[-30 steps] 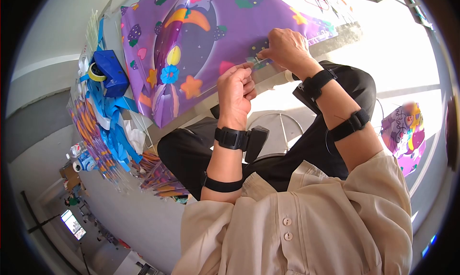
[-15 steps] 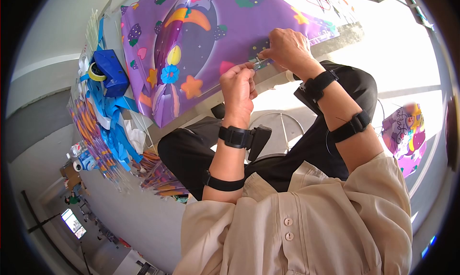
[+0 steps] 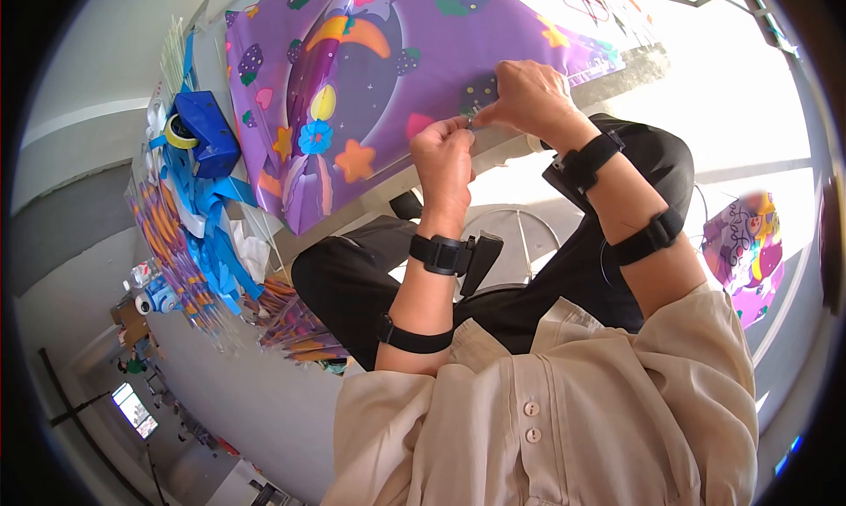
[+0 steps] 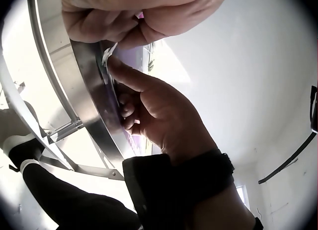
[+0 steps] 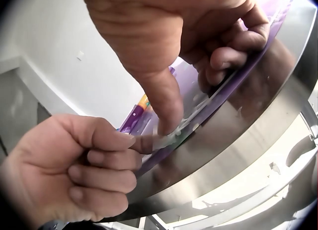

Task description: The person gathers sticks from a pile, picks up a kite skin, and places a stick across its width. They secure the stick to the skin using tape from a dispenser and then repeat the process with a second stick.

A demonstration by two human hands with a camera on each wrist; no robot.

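A purple sheet (image 3: 432, 57) printed with stars and strawberries lies over the metal-edged table. At its near edge my left hand (image 3: 443, 162) pinches a small clear plastic strip (image 5: 170, 140) between thumb and index finger, its other fingers curled in. My right hand (image 3: 531, 96) lies over the same edge, thumb stretched down onto the strip beside the left fingertips. Its other fingers rest loosely bent on the sheet in the right wrist view. Seen from the left wrist, a bit of the strip (image 4: 108, 55) shows between the two hands.
Left of the sheet stand a blue tape dispenser (image 3: 211, 136), tangled blue ribbons (image 3: 207, 242) and bundles of purple-orange wrapped pieces (image 3: 172, 233). A printed bag (image 3: 745, 255) is at the right. The table's metal edge (image 5: 198, 173) runs close under my hands.
My left hand has shifted a little right, closer to the right hand. The right thumb has stretched out toward the left fingertips, and less of the strip shows between the hands.
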